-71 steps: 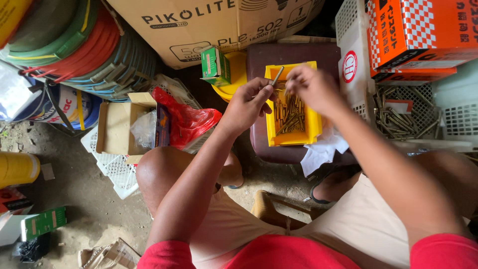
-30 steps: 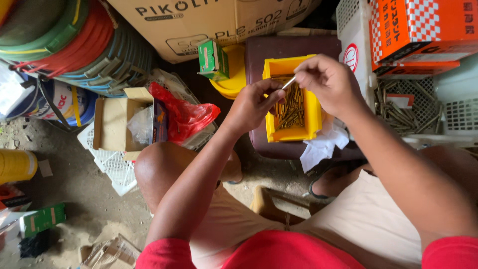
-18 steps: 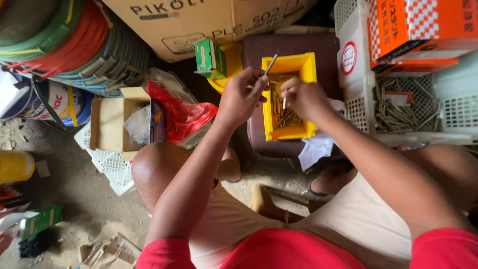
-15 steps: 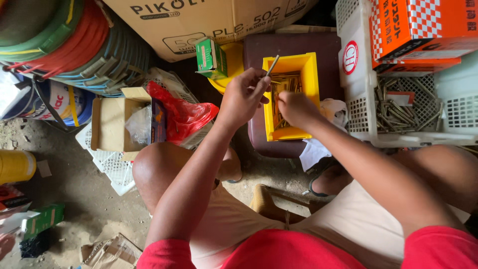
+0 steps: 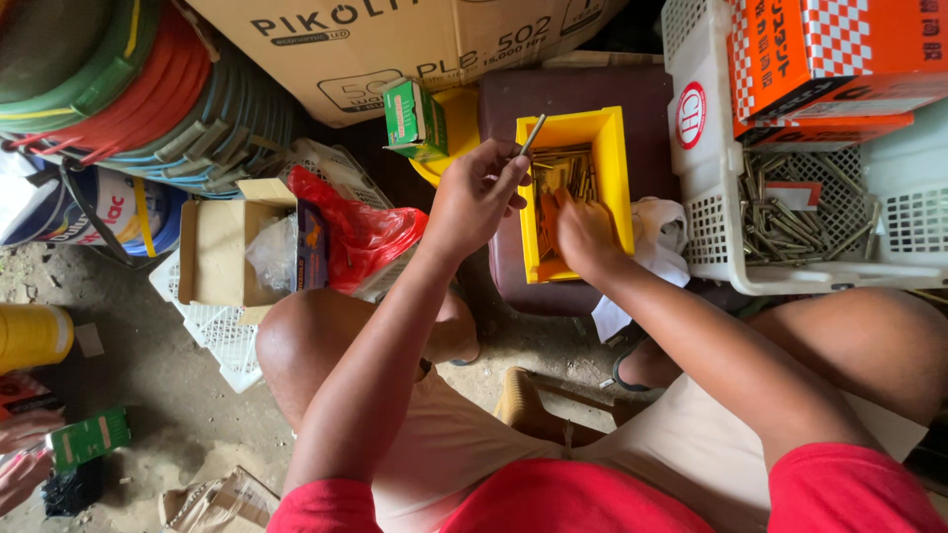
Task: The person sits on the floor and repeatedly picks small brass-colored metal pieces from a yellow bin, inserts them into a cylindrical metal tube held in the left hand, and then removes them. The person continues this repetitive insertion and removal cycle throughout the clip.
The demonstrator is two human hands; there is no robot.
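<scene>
In the left hand (image 5: 474,202) grip, fingers pinched together on one metal bolt (image 5: 531,135), just above the yellow bin (image 5: 617,148). Right hand (image 5: 583,232) reaches into that bin's loose bolts; its grip: cannot tell. Risk: thin pinch, bolt slips. Right of grip one white basket (image 5: 706,227); left one green box (image 5: 410,118).

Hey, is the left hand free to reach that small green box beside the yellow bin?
Probably yes: the left hand is close to the green box with nothing between, though it already pinches a screw.
</scene>
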